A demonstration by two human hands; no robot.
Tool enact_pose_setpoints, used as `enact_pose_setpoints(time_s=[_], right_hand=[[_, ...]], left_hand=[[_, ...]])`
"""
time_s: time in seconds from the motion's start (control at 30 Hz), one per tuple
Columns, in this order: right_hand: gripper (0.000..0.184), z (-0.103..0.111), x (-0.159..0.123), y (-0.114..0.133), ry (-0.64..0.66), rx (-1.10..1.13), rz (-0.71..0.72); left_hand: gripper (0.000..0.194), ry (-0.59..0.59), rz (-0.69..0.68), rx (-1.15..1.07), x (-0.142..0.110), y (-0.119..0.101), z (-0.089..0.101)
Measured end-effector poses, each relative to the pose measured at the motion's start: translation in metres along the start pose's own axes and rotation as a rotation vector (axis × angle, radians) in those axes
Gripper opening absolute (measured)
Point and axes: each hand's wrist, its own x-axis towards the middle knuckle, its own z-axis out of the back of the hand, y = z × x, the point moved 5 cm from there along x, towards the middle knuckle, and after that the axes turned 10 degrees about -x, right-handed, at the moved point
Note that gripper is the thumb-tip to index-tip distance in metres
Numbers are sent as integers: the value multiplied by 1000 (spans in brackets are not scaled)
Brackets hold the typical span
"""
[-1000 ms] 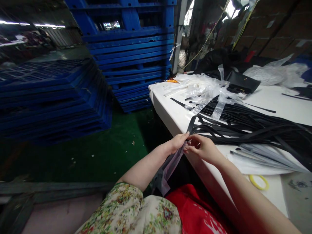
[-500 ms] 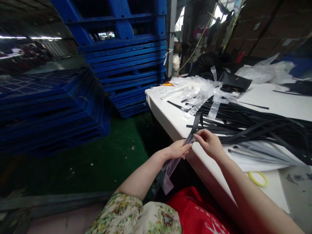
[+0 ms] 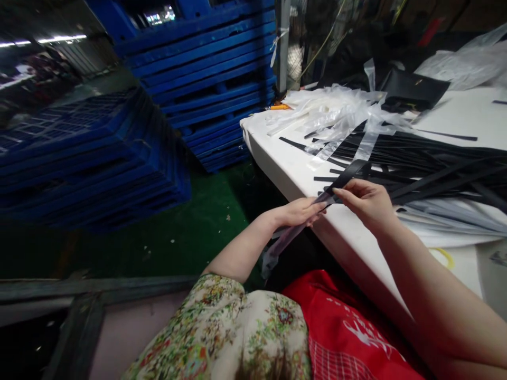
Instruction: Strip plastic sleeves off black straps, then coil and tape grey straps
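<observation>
My left hand (image 3: 303,211) is closed around a black strip (image 3: 350,171) and a clear plastic film strip (image 3: 287,240) lying along it. The film hangs down from this hand toward my lap. Thumb and fingers of my right hand (image 3: 368,200) pinch the black strip just beyond the left hand, where the film's upper end lies; whether they grip the film too I cannot tell. The strip's far part bends over above the table edge. Many more black strips (image 3: 428,153) lie in a bundle on the white table (image 3: 269,140), right of my hands.
Clear plastic strips (image 3: 336,105) are heaped at the table's far corner beside an orange-handled tool (image 3: 280,106). Behind them sits a black bag (image 3: 414,88). Grey strips (image 3: 447,219) and a yellow ring (image 3: 442,257) lie nearer. Blue pallets (image 3: 214,79) are stacked to the left.
My right hand has moved to the right and now pinches the strip farther along. The left hand still holds the strip and film, which slant more toward the table. The view has tilted downward.
</observation>
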Motion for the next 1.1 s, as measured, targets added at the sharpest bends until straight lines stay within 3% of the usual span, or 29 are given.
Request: enact_pose_setpoints(time_s=[0.13,0.27,0.33,0.43,0.57,0.67,0.7,0.8,0.87,0.97,1.1], right_hand=[[31,-7,1,-2,100,52,-101],[28,1,12,-5,96,324,-237],[27,6,15,-3,29,390,-222],[23,6,9,1,-78,281,-125],[24,-6,-9,-6,-55,189,-114],[29,-1,-21,-23,-187,289,-144],[31,-2,-22,-30,-174,323,-189],[30,-17,-20,-46,62,511,-389],[37,-20,-12,-43,139,730,-449],[35,-9,10,-29,77,986,-399],[26,-6,29,-17,52,1007,-353]], left_hand=[[36,-9,-27,79,3,-17,-2],[32,10,-40,248,4,-25,-8],[31,11,-47,284,4,-26,-10],[31,-24,-70,265,6,-28,-8],[37,-51,-93,242,6,-30,-4],[45,-62,-80,162,1,-27,2],[47,-60,-68,122,-1,-25,3],[51,9,-8,-16,-5,-13,1],[50,100,62,-122,-8,-2,-6],[50,217,181,-322,-12,16,-20],[54,242,235,-546,-13,28,-29]])
